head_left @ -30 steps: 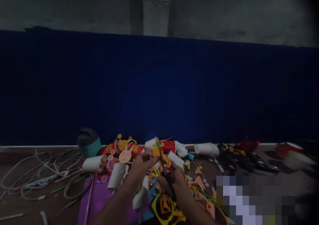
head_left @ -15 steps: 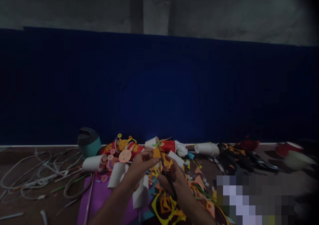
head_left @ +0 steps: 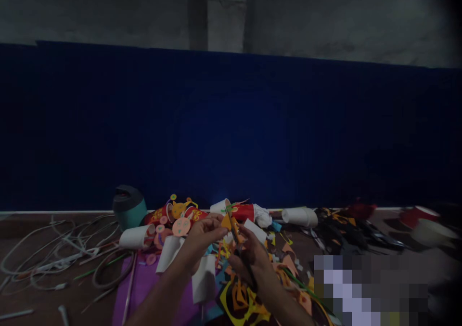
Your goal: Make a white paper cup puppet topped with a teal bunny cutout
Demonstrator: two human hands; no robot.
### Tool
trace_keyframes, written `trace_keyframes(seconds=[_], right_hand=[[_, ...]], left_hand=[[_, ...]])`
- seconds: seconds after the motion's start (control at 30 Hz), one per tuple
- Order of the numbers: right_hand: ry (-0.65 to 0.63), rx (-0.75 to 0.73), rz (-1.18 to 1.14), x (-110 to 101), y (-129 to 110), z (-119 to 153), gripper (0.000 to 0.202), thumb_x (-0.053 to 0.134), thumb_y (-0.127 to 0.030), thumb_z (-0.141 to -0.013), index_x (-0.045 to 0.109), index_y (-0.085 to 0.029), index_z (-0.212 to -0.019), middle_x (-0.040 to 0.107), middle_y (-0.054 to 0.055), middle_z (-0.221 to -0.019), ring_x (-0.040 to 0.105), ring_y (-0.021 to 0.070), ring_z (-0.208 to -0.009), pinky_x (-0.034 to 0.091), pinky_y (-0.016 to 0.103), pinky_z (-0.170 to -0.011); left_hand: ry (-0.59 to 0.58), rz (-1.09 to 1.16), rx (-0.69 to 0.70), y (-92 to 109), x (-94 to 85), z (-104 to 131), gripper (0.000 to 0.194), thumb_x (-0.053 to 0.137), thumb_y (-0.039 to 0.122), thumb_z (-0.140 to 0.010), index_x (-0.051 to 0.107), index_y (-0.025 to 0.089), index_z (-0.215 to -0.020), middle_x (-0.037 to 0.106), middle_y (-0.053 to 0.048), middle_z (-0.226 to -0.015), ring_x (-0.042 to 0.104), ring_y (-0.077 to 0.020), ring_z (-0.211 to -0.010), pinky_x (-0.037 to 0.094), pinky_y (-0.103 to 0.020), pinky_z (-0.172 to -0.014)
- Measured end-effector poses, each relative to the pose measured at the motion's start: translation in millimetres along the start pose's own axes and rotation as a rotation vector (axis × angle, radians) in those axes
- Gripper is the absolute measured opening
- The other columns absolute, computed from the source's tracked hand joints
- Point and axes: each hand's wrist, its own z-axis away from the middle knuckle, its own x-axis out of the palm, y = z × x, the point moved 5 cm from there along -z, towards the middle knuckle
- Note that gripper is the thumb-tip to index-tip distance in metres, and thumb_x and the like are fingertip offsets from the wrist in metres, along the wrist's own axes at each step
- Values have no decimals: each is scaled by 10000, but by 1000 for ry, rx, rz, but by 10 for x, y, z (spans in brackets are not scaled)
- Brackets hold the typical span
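Observation:
Between the fingertips of my left hand (head_left: 204, 237) is a small piece of orange paper (head_left: 226, 221). My right hand (head_left: 255, 257) is wrapped round a pair of dark-handled scissors (head_left: 236, 237), whose blades point up and away beside the paper. The two hands are close together above a heap of coloured paper scraps. Just left of my left hand lies a round orange paper face (head_left: 181, 226) with drawn eyes. White paper cups (head_left: 204, 280) lie beneath my left forearm, and yellow cut-out paper (head_left: 231, 303) lies below my right hand.
A teal bottle with a dark lid (head_left: 130, 209) stands at the back left, near tangled white cables (head_left: 46, 254). Purple sheet (head_left: 151, 297) lies at the front. Red cups (head_left: 157, 215) and stacked white cups (head_left: 299, 216) lie along the blue wall (head_left: 231, 123). Dark tools (head_left: 375, 234) are at right.
Part of the orange paper that hung right of the scissor blades no longer shows there. Both hands have stayed nearly in place, with the right fingers shifted slightly on the scissors.

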Motion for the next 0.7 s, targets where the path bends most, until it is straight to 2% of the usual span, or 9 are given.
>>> trace_keyframes(seconds=[0.13, 0.33, 0.53, 0.7], right_hand=[[22, 1, 11, 4, -22, 3, 803, 757, -395, -668, 321, -180, -1307, 446, -105, -526, 344, 61, -414, 275, 185, -409], [33, 16, 27, 6, 4, -6, 776, 731, -409, -687, 304, -161, -1286, 439, -115, -503, 334, 63, -381, 269, 186, -385], [33, -4, 23, -8, 69, -23, 740, 704, -386, -723, 270, -168, -1281, 475, -108, -510, 375, 71, -386, 300, 190, -397], [20, -67, 9, 43, -18, 7, 678, 688, -467, -731, 336, -182, -1235, 522, -69, -555, 453, 98, -467, 370, 219, -470]], left_hand=[[23, 10, -3, 20, -16, 9, 237, 786, 281, -578, 592, 146, -553, 580, -65, -975, 541, -178, -818, 416, -260, -701], [-19, 47, -11, 15, 16, 10, 219, 757, 284, -628, 585, 156, -586, 599, -30, -882, 535, -148, -756, 398, -249, -686], [47, -1, 25, -13, 22, 18, 232, 772, 304, -613, 593, 158, -599, 607, -33, -918, 543, -161, -797, 398, -256, -718], [-31, 0, 3, -78, 108, 59, 181, 721, 267, -684, 594, 163, -607, 597, -20, -827, 526, -143, -748, 399, -247, -709]])
